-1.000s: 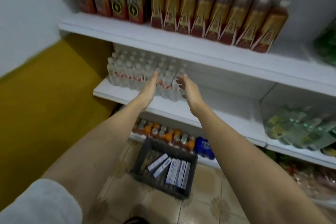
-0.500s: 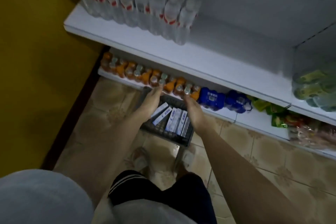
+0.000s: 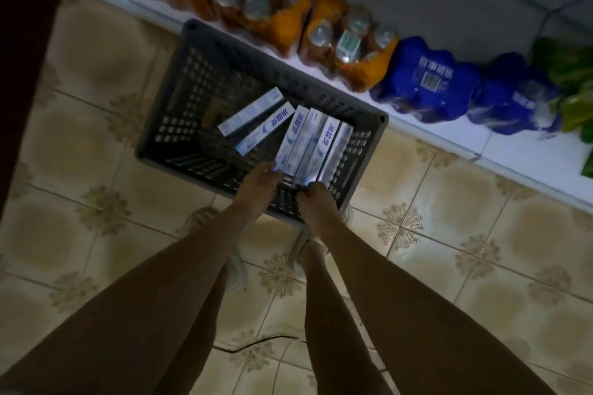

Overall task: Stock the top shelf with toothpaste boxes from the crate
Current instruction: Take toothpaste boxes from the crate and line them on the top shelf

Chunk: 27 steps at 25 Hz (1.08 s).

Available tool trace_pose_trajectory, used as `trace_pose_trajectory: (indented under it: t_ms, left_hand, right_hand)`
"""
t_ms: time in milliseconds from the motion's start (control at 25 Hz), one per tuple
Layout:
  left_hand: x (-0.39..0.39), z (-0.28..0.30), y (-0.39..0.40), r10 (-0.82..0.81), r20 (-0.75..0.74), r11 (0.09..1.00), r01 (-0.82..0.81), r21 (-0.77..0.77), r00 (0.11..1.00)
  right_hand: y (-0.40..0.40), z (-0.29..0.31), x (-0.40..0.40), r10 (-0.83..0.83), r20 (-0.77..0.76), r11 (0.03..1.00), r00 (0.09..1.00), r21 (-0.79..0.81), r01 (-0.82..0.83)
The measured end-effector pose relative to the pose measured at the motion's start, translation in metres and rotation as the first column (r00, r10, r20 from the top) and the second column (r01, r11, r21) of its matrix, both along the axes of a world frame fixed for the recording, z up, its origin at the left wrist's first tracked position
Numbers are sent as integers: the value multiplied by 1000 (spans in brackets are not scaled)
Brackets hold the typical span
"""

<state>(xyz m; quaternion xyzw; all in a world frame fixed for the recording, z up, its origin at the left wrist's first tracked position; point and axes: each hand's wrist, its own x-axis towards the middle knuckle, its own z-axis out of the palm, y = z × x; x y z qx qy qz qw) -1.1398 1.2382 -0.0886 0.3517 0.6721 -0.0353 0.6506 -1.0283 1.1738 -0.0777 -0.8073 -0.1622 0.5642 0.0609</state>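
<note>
A dark grey plastic crate stands on the tiled floor against the lowest shelf. Several white and blue toothpaste boxes lie side by side at its right end. Two more boxes lie at an angle to their left. My left hand reaches over the near rim, and its fingertips touch the near end of the leftmost box in the row. My right hand is at the near ends of the right-hand boxes with its fingers bent down. Its hold is hidden. The top shelf is out of view.
The white bottom shelf runs behind the crate and carries wrapped packs of orange bottles, blue packs and green packs. A dark wall edge borders the left. My shoes stand just before the crate.
The view has dropped from the upper shelves down to the floor. Both hands have come down from shelf height into the crate and now reach the near ends of the toothpaste boxes.
</note>
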Motion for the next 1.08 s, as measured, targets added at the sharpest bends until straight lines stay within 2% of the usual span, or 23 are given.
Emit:
trace_pose_trajectory:
  t_ms: [200, 320, 440, 600, 720, 800, 960, 1080]
  left_hand:
    - [33, -108, -2, -112, 9, 993, 111, 45, 994]
    - [64, -153, -7, -206, 41, 975, 202, 88, 978]
    - [75, -178, -11, -178, 48, 984, 176, 35, 983]
    - [66, -181, -13, -84, 125, 991, 96, -94, 989]
    - [54, -175, -12, -77, 86, 990, 87, -115, 993]
    - [47, -176, -9, -106, 70, 991, 112, -77, 992]
    - [43, -176, -6, -138, 141, 990, 142, -17, 980]
    - [37, -179, -2, -150, 170, 984, 163, -69, 974]
  right_hand:
    - [8, -97, 27, -194, 174, 980, 965, 86, 182]
    - [11, -135, 29, -181, 246, 977, 952, 153, 147]
    - [14, -156, 26, -242, 316, 965, 917, 175, 194]
    - [16, -169, 24, -397, 255, 916, 881, 174, 362]
    - [14, -175, 28, -262, 224, 965, 939, 48, 258]
    - [12, -176, 28, -282, 167, 959, 945, 54, 277]
    - [3, -182, 27, -481, 20, 869, 876, 145, 474]
    - [0, -184, 29, -592, -54, 797, 804, 109, 594]
